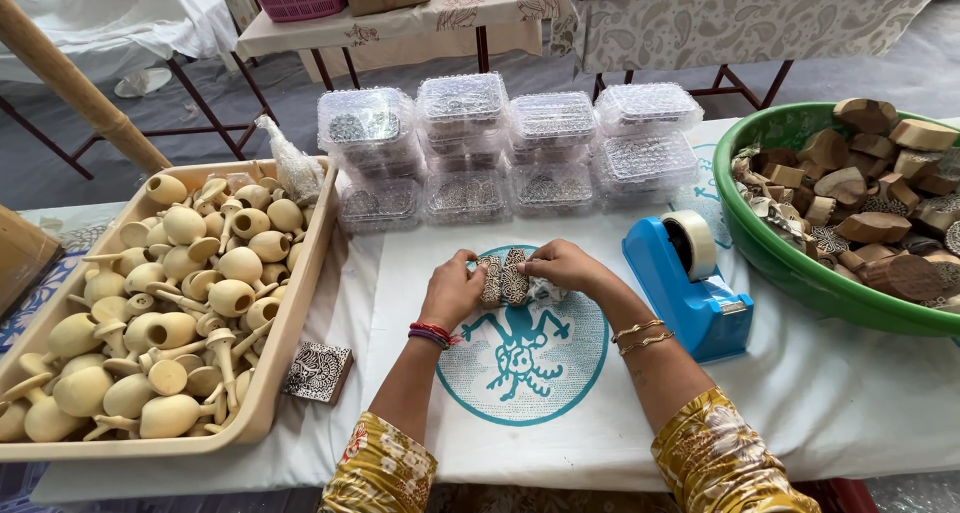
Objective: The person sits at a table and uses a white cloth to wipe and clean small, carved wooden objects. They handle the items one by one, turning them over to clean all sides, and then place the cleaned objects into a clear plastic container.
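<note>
My left hand (452, 291) and my right hand (562, 265) meet over the middle of the table, both gripping a small cluster of carved wooden printing blocks (505, 277) with patterned faces. A bit of clear wrap shows under the blocks by my right hand. The blocks rest on a white cloth (400, 273) printed with a teal round design (520, 358). One more carved square block (318, 371) lies on the cloth to the left of my left forearm.
A beige tray (290, 323) of pale wooden handles fills the left. Stacked clear plastic boxes (505, 143) stand behind. A blue tape dispenser (690, 285) sits at right, next to a green basin (790, 263) of wooden blocks. Other tables stand beyond.
</note>
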